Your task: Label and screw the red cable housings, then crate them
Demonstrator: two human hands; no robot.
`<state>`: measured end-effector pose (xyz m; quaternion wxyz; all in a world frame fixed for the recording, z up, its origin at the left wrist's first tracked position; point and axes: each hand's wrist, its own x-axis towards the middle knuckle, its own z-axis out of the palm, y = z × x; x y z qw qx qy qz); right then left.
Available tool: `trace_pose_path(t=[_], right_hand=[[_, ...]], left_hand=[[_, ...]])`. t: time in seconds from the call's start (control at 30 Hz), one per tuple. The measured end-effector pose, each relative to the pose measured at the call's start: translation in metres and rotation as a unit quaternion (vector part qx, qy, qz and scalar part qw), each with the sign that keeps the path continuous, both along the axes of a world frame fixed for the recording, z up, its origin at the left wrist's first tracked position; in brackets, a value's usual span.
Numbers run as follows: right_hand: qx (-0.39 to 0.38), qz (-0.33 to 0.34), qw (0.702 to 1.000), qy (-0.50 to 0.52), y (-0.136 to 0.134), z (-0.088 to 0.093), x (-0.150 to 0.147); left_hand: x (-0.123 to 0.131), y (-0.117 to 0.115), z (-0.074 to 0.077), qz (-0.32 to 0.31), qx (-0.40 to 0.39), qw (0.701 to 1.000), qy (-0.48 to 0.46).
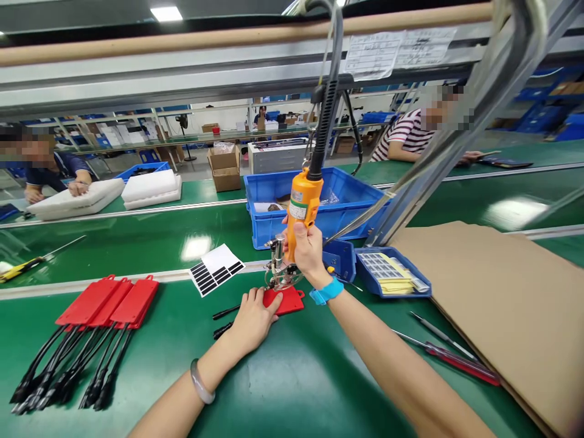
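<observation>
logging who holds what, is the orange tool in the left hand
No, the right hand grips the orange tool, while the left hand rests on a red case.

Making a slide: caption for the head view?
Right hand gripping an orange power tool, left hand resting on a red case.

Single head-worn view: looks forward and down from above near-edge side of worktop point(292, 383). Wearer's left hand point(253, 317) and right hand point(310, 250) near, around mid-frame. Past worktop's far edge, view runs deep to ceiling light point(166, 14).
</observation>
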<state>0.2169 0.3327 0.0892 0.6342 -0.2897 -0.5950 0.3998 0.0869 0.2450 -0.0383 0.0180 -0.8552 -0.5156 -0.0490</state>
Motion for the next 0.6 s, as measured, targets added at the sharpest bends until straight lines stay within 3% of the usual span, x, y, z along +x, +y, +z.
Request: trace_pose_path(t=[0.2, 0.3, 0.37, 0.6], right_hand=[[0.086, -0.046, 0.994, 0.039, -0.021, 0.055, 0.020], [0.114, -0.061, 0.990, 0.049, -0.023, 0.067, 0.026], [0.110, -0.059, 0.991, 0.054, -0.020, 0.060, 0.027], [0.049, -0.052, 0.996, 0.052, -0.016, 0.006, 0.027]], left_hand=[[0.005, 0.001, 0.000, 0.032, 0.046, 0.998, -0.017], [0.007, 0.002, -0.001, 0.035, 0.049, 0.998, -0.013], [0.008, 0.001, -0.002, 0.035, 0.052, 0.998, -0.008], [0.010, 0.001, -0.006, 0.036, 0.069, 0.997, -0.005]])
